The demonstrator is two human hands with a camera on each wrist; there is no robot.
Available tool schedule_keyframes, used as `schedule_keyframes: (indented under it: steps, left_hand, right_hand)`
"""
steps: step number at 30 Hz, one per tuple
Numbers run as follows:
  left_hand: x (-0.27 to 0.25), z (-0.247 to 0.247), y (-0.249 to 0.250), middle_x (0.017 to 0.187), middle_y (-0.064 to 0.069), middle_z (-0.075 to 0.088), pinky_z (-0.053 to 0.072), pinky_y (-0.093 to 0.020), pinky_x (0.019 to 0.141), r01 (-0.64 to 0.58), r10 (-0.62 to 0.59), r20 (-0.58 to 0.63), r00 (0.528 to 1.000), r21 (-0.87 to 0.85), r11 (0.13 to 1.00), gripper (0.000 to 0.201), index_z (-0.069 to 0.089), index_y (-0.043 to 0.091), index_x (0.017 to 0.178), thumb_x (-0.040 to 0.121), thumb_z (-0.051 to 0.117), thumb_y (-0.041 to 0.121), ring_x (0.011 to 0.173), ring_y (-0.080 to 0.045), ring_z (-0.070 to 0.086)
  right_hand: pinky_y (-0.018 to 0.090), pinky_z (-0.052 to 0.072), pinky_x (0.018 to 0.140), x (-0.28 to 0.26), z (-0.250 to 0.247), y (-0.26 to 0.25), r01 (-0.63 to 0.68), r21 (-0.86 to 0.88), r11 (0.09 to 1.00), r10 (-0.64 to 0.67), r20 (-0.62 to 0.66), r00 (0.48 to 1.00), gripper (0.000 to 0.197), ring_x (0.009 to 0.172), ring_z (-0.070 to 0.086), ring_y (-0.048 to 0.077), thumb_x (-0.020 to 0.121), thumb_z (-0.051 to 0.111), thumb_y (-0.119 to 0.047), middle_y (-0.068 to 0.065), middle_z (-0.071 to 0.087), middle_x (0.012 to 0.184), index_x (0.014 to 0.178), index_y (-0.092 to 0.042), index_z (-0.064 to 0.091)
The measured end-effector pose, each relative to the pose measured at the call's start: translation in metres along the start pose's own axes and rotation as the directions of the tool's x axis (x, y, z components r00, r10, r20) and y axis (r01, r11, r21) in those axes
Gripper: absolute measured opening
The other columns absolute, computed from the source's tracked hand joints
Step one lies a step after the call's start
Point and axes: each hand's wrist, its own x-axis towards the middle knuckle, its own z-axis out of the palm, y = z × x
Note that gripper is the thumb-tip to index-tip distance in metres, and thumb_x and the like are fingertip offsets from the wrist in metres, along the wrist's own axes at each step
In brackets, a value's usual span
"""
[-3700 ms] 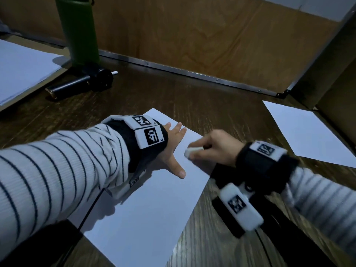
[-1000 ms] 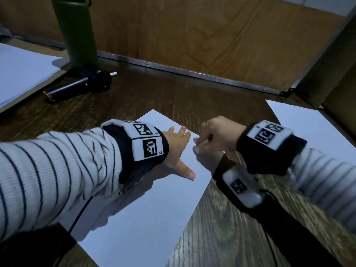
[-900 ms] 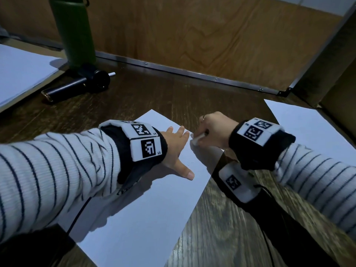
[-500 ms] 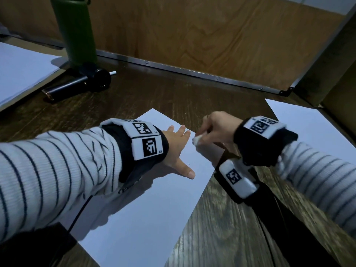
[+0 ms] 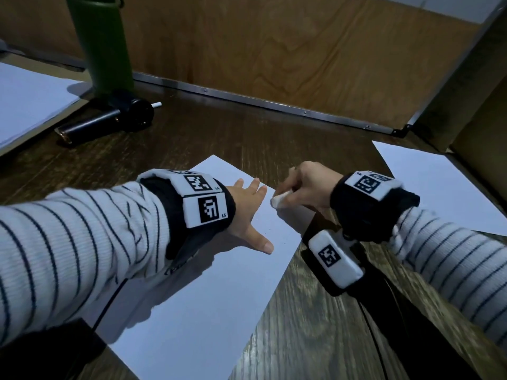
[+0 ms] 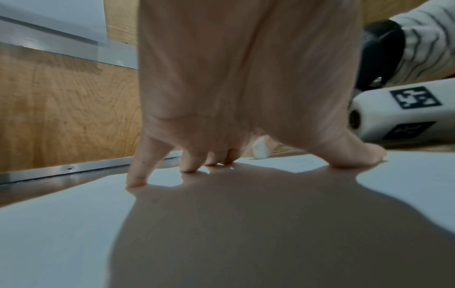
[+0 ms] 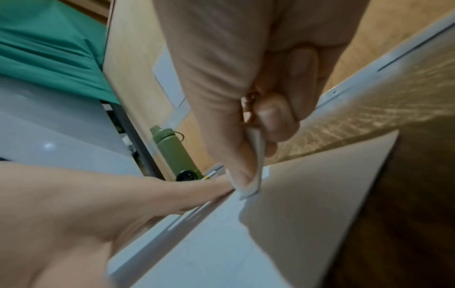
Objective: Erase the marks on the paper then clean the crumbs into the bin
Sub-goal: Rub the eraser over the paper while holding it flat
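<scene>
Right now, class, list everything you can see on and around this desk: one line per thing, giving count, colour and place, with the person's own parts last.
paper: one, white, centre of the desk, under the left hand.
eraser: one, white, at the paper's far right edge, its tip on the sheet.
crumbs: a few faint specks, pale, on the paper near the left thumb.
spare sheet: one, white, right side of the desk.
paper stack: one, white, far left.
bottle: one, green, upright at the far left.
black cylinder: one, lying in front of the bottle.
desk: one, dark wood.
back panel: one, light wood, behind the desk.
left hand: fingers spread, pressing the paper flat.
right hand: pinches the eraser.
</scene>
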Motion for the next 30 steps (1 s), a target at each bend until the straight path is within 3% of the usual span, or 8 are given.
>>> schedule_keyframes:
  steps: [6,8,10,13,19,22,26,30]
  left_hand:
    - [0.001,0.001,-0.001,0.158,-0.002,-0.019,0.010,-0.054,0.114,0.004,-0.004,0.003,1.000,-0.002,1.000,0.118,-0.015,0.018,0.149,0.071,0.054,0.074,0.146,-0.027,-0.010]
    - [0.001,0.000,-0.001,0.158,-0.001,-0.019,0.011,-0.055,0.114,-0.001,0.001,0.003,1.000,-0.002,1.000,0.119,-0.015,0.018,0.149,0.070,0.054,0.074,0.146,-0.027,-0.010]
    - [0.001,0.000,-0.002,0.158,-0.001,-0.019,0.011,-0.055,0.114,-0.003,0.003,0.000,1.000,-0.005,1.000,0.119,-0.016,0.019,0.149,0.070,0.054,0.074,0.146,-0.027,-0.010]
    - [0.000,0.000,-0.001,0.158,-0.001,-0.019,0.010,-0.054,0.114,0.000,0.000,0.002,1.000,0.000,1.000,0.119,-0.016,0.020,0.149,0.070,0.055,0.074,0.146,-0.027,-0.010]
    - [0.001,0.000,-0.001,0.157,-0.001,-0.020,0.009,-0.054,0.115,0.011,-0.011,0.007,1.000,-0.003,1.000,0.120,-0.017,0.020,0.148,0.069,0.055,0.075,0.146,-0.027,-0.011]
    - [0.000,0.000,-0.001,0.157,-0.001,-0.020,0.009,-0.054,0.114,0.007,-0.007,0.005,1.000,-0.002,1.000,0.120,-0.017,0.019,0.148,0.069,0.055,0.074,0.146,-0.027,-0.011]
    - [0.001,0.001,-0.001,0.157,-0.001,-0.020,0.010,-0.054,0.114,0.008,-0.008,0.003,1.000,0.004,1.000,0.121,-0.017,0.020,0.148,0.069,0.055,0.075,0.146,-0.027,-0.011]
    - [0.002,0.001,-0.002,0.157,-0.001,-0.021,0.009,-0.054,0.114,0.011,-0.011,0.009,1.000,0.001,1.000,0.121,-0.018,0.020,0.148,0.068,0.055,0.075,0.146,-0.027,-0.012]
  right_hand:
    - [0.007,0.038,0.061,-0.016,-0.003,0.004,0.094,0.000,0.996,-0.090,0.276,0.957,0.016,0.066,0.052,-0.012,0.075,0.074,-0.023,-0.028,0.059,0.058,0.090,-0.018,0.077]
    - [0.007,0.039,0.065,-0.006,-0.006,0.003,0.060,0.020,0.998,-0.063,0.234,0.970,0.012,0.071,0.056,-0.007,0.074,0.076,-0.023,-0.023,0.062,0.064,0.085,-0.023,0.077]
    - [0.014,0.041,0.066,0.003,-0.007,0.000,-0.013,0.061,0.998,0.004,0.153,0.988,0.005,0.075,0.056,0.001,0.075,0.074,-0.028,-0.018,0.062,0.073,0.078,-0.031,0.074]
    - [0.014,0.037,0.061,0.004,-0.004,0.004,-0.028,0.078,0.997,0.023,0.056,0.998,0.013,0.073,0.053,0.002,0.079,0.070,-0.030,-0.019,0.058,0.073,0.089,-0.024,0.076]
    - [0.006,0.040,0.064,-0.016,-0.004,0.009,0.049,0.063,0.997,-0.067,0.319,0.946,0.004,0.067,0.056,-0.005,0.076,0.075,-0.023,-0.023,0.064,0.061,0.078,-0.026,0.077]
    - [0.020,0.047,0.076,-0.001,-0.007,0.005,-0.016,0.083,0.996,0.000,0.189,0.982,0.005,0.078,0.057,0.002,0.075,0.074,-0.028,-0.015,0.068,0.079,0.077,-0.032,0.074]
    - [0.015,0.038,0.063,0.002,-0.001,0.004,-0.036,0.072,0.997,0.033,0.037,0.999,0.014,0.074,0.053,0.001,0.079,0.070,-0.033,-0.019,0.058,0.074,0.088,-0.024,0.076]
    - [0.006,0.038,0.062,-0.025,0.001,0.010,0.039,0.110,0.993,-0.063,0.223,0.973,0.008,0.063,0.053,-0.008,0.076,0.074,-0.023,-0.019,0.061,0.058,0.081,-0.019,0.078]
